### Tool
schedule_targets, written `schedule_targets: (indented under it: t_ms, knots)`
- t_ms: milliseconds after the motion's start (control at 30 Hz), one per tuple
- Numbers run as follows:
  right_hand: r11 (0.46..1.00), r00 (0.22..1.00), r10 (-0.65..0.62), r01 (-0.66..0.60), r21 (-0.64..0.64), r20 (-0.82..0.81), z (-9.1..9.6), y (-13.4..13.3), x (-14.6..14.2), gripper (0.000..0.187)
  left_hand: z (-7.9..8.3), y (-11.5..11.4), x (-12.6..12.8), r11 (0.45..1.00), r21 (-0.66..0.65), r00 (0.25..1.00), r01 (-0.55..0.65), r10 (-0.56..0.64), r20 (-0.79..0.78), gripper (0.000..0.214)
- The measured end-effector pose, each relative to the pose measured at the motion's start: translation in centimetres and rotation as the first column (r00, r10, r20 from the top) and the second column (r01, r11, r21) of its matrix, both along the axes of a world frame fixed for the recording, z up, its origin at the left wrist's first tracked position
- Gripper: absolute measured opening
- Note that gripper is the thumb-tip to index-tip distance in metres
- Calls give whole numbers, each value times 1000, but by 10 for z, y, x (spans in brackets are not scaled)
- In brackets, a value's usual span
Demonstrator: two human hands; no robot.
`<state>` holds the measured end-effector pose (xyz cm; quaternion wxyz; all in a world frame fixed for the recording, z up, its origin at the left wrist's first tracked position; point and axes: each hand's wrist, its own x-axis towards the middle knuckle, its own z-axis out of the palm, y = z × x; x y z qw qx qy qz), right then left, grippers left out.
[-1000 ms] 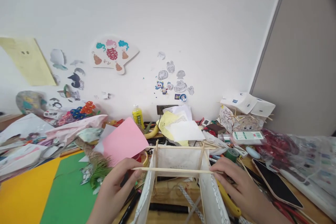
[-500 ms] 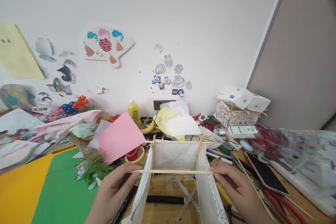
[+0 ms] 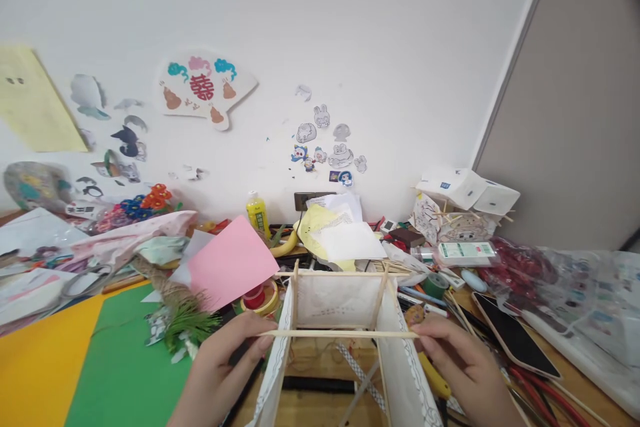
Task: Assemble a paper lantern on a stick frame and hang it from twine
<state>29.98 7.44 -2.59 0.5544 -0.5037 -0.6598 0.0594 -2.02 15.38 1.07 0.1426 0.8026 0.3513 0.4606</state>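
Note:
A thin wooden stick (image 3: 345, 334) spans between my two hands, lying level across the width of a frame. My left hand (image 3: 225, 363) pinches its left end; my right hand (image 3: 453, 360) pinches the right end between thumb and fingers. Below the stick stands an open frame of wooden sticks with white paper walls (image 3: 333, 300), its side panels edged with drawn wavy lines. I cannot tell whether the stick rests on the side walls or hovers just over them. Through the open frame the wooden tabletop (image 3: 310, 407) shows, with a black rod (image 3: 317, 384) on it.
Green card (image 3: 125, 360), pink paper (image 3: 227, 263) and a green tassel-like bundle (image 3: 193, 323) lie to the left. A phone (image 3: 515, 333) and plastic bags (image 3: 590, 293) are at right. Behind stand a yellow bottle (image 3: 257, 213) and small white paper boxes (image 3: 453, 187) against the wall.
Both hands and the stick appear slightly lower and further right in the picture. The whole scene has shifted a little rightward too, as the view moved. The grip is unchanged.

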Motion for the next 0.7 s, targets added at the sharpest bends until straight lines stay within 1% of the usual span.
schedule_targets:
  t_ms: [133, 267, 333, 433, 500, 567, 633, 700]
  knots:
    - [999, 1000, -6, 6, -40, 0, 0, -1, 5, 13, -1, -1, -2, 991, 135, 998, -9, 17, -63, 9]
    - [1000, 1000, -9, 9, -21, 8, 1, -3, 6, 13, -2, -4, -6, 944, 328, 993, -28, 63, -96, 10]
    - [1000, 1000, 3, -2, -25, 26, 0, -3, 6, 14, -2, -4, -7, 927, 374, 990, -22, 71, -119, 11]
    - [998, 999, -15, 17, -61, 36, -5, -2, 8, 17, -5, -4, -5, 914, 404, 987, -20, 82, -135, 12]
    - [995, 999, -28, 31, -98, 31, -9, -2, 10, 20, -13, -3, -5, 903, 429, 987, -27, 92, -131, 13]
    - [993, 999, -28, 31, -117, 26, -12, -2, 10, 21, -23, -1, -5, 903, 429, 986, -32, 99, -134, 15]
    - [995, 999, -36, 37, -93, 19, -12, -2, 9, 21, -33, 1, -6, 914, 404, 987, -48, 106, -122, 17]
    - [998, 999, -52, 52, -43, 15, -12, -3, 7, 20, -41, 3, -6, 931, 361, 991, -58, 97, -92, 18]
